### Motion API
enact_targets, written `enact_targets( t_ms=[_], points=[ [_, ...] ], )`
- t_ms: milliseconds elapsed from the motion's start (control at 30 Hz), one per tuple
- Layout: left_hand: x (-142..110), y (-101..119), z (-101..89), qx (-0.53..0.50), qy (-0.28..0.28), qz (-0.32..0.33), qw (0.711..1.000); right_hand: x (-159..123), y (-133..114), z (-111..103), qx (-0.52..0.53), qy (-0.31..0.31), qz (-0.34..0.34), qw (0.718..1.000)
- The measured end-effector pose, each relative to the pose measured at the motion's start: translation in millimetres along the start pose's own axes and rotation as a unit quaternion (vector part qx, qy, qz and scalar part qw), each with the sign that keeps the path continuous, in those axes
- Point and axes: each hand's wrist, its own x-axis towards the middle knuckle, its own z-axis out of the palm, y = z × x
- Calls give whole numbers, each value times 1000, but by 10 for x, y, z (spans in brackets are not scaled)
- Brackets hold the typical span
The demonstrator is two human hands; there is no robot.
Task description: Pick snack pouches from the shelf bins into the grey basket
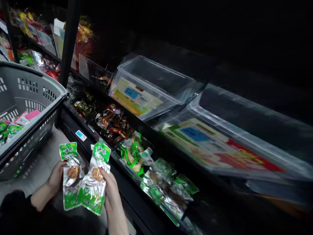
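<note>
Two green and silver snack packets, each with a round picture of brown food, are held up side by side in front of me. My left hand (55, 179) grips the left snack packet (69, 192) by its outer edge. The right snack packet (94, 192) is pinched at its right edge by my right hand (111, 187), thumb on the front. Their lower parts overlap, the right packet lying over the left one. Most of the fingers are hidden behind the packets.
A grey shopping basket (46, 122) with green and pink packets inside stands at the left. A black shelf (73, 125) with bins of wrapped snacks (111, 122) runs to the right. Above are clear plastic boxes (156, 76) with labels, and a black post (69, 39).
</note>
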Motion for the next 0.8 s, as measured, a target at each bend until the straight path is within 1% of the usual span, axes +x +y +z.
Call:
enact_targets(
  t_ms=[67, 100, 167, 200, 233, 267, 333, 367, 400, 433, 467, 500, 533, 567, 600, 633, 700, 733, 767, 800],
  points=[
    [16, -44, 15, 19, 16, 3, 1000, -15, 135, 63, -4, -47, 11, 999],
    [23, -61, 23, 27, 20, 5, 999, -17, 200, 96, -20, -64, 6, 998],
    [29, -83, 38, 42, 20, 15, 999, -7, 317, 163, -75, -90, -27, 993],
    [28, -89, 44, 47, 17, 20, 999, 3, 365, 195, -120, -91, -57, 987],
    [24, -94, 46, 44, 10, 18, 999, 13, 406, 224, -179, -80, -92, 976],
    [18, -98, 43, 33, 2, 4, 999, 21, 438, 249, -243, -57, -128, 960],
    [5, -106, 25, 2, -15, -56, 998, 19, 483, 286, -355, 5, -185, 916],
    [0, -108, 11, -8, -20, -88, 996, 8, 498, 298, -392, 34, -202, 897],
    [-2, -106, 0, -7, -28, -104, 994, -8, 510, 308, -415, 55, -212, 883],
    [-4, -101, -6, 7, -35, -99, 994, -29, 519, 316, -429, 69, -219, 874],
    [-6, -91, -1, 34, -40, -73, 996, -52, 523, 324, -438, 78, -225, 867],
    [-15, -79, 17, 74, -44, -26, 996, -77, 520, 331, -442, 82, -231, 863],
    [-36, -66, 46, 121, -46, 27, 991, -104, 509, 337, -440, 81, -236, 863],
    [-74, -57, 84, 170, -49, 80, 981, -130, 490, 343, -428, 71, -238, 869],
    [-134, -55, 121, 209, -52, 126, 968, -154, 462, 345, -403, 51, -236, 883],
    [-215, -62, 150, 231, -47, 163, 958, -173, 428, 344, -365, 25, -230, 902],
    [-437, -105, 156, 248, -17, 197, 948, -176, 348, 319, -251, -65, -195, 946],
    [-577, -129, 129, 253, 4, 210, 944, -153, 308, 293, -199, -97, -181, 958],
    [-739, -144, 87, 256, 24, 223, 940, -112, 270, 258, -164, -136, -167, 963],
    [-924, -134, 38, 254, 43, 236, 937, -58, 236, 212, -155, -161, -158, 962]
  ],
)
